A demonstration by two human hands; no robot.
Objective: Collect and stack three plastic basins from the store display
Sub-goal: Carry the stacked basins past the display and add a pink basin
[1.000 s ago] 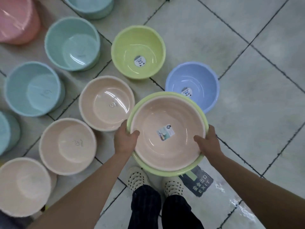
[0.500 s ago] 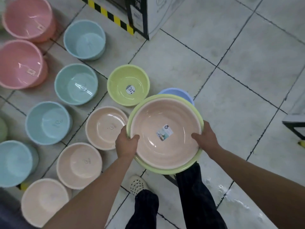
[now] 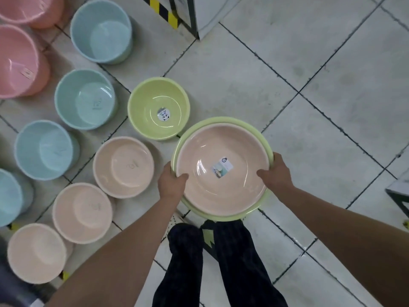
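I hold a stack of basins in front of me: a peach basin [image 3: 221, 187] with a sticker inside sits nested in a larger light-green basin [image 3: 225, 121], of which only the rim shows. My left hand [image 3: 171, 181] grips the stack's left rim, thumb inside the peach basin. My right hand [image 3: 276, 173] grips the right rim the same way. A smaller green basin [image 3: 159, 107] with a round sticker stands on the floor just beyond the stack. The blue basin seen earlier is hidden under the stack.
Rows of basins stand on the tiled floor at left: peach ones [image 3: 122, 167], teal ones [image 3: 85, 99] and pink ones [image 3: 20, 63]. A box with yellow-black hazard tape [image 3: 168, 16] stands at the top. A dark frame corner [image 3: 398, 196] is at right. My legs [image 3: 221, 262] are below.
The stack has risen with me, so the floor display looks farther away. The blue basin has disappeared under the stack. Both hands keep their grip on the rims.
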